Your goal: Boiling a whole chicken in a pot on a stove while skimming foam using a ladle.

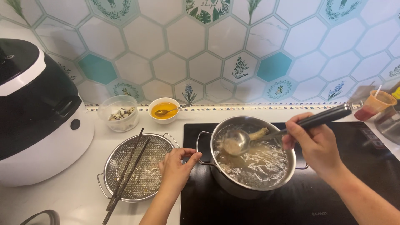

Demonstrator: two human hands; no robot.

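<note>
Hexagon tiles (175, 37), white with a few teal and leaf-printed ones, back a pale counter (75, 191). Far left of the hands stands a black-and-white cooker (37, 112). Beyond the left hand sit a clear tub (121, 113) of what may be diced food, too small to tell, and a white bowl (164, 110) of orange liquid with a spoon in it. Just left of that hand a wire strainer (139, 166) carries dark chopsticks (125, 175) laid across it. The left hand (177, 168) rests on the strainer's rim, fingers loosely curled, thumb reaching to the pot handle. Between the hands a steel pot (250, 156) of bubbling broth sits on a black hob (333, 196). The right hand (314, 143) is clamped around a ladle (237, 141), its bowl dipped in the broth. Far right stands an orange cup (377, 104).
</note>
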